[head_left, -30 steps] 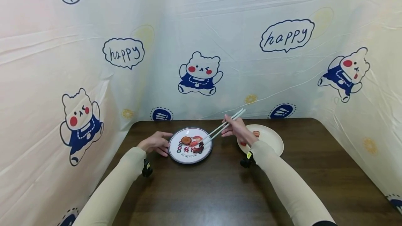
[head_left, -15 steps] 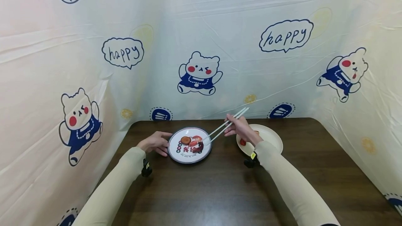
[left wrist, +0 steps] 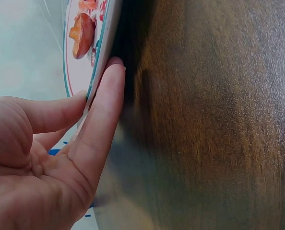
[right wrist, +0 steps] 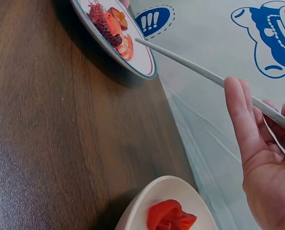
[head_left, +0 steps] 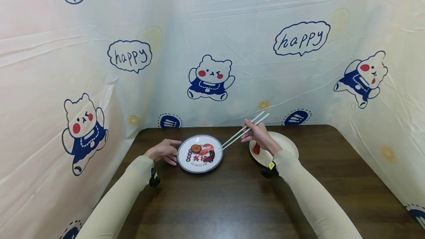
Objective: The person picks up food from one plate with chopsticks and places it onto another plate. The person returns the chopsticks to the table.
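Observation:
My left hand [head_left: 164, 151] pinches the left rim of a white printed plate [head_left: 184, 150], thumb on the edge and a finger along the underside in the left wrist view. On that plate lie a round brown piece of food [head_left: 196, 148], an orange-and-white shrimp-like piece [head_left: 206, 148] and a dark red, bumpy piece like an octopus tentacle [head_left: 209, 156]. My right hand [head_left: 260, 135] holds a pair of pale chopsticks [head_left: 232, 138], their tips over the plate's right rim with nothing between them. Below that hand, a red food piece [right wrist: 171, 216] sits on a cream plate [head_left: 287, 145].
A dark wooden table [head_left: 212, 202] carries both plates near its far edge, with a gap of bare wood between them. Behind and beside it hangs a pale curtain [head_left: 252, 84] printed with bears. The right forearm crosses the cream plate's near side and hides part of it.
My right hand and the chopsticks have drawn back to the right; their tips have left the dark red piece, which stays on the printed plate. The left hand has kept its place.

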